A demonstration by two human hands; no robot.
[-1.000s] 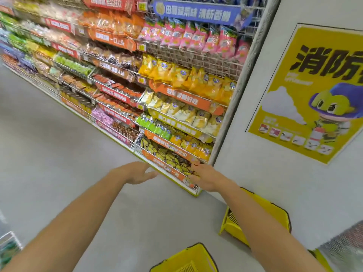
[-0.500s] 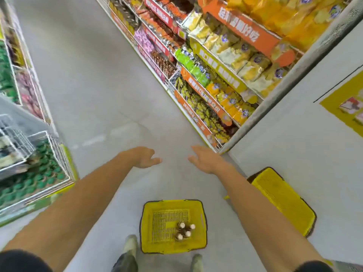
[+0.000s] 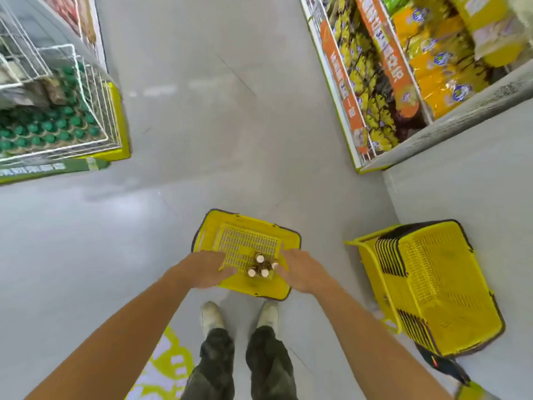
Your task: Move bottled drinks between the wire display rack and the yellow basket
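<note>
Four bottles upright in basket; left hand, right hand spread, empty, flanking; rack far left stocked; transfer seemingly pending.

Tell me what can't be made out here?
Bottles in the yellow basket: head view shows only caps from above; labels hidden.
Left hand and right hand: backs face the camera, so contact with bottles is unclear.
Wire display rack: cut off by the left edge.
Shelf labels: blurred.

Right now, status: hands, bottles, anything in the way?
Left hand, right hand open, flanking the bottles. Four bottles upright in yellow basket on floor. Nothing between hands and bottles.
</note>
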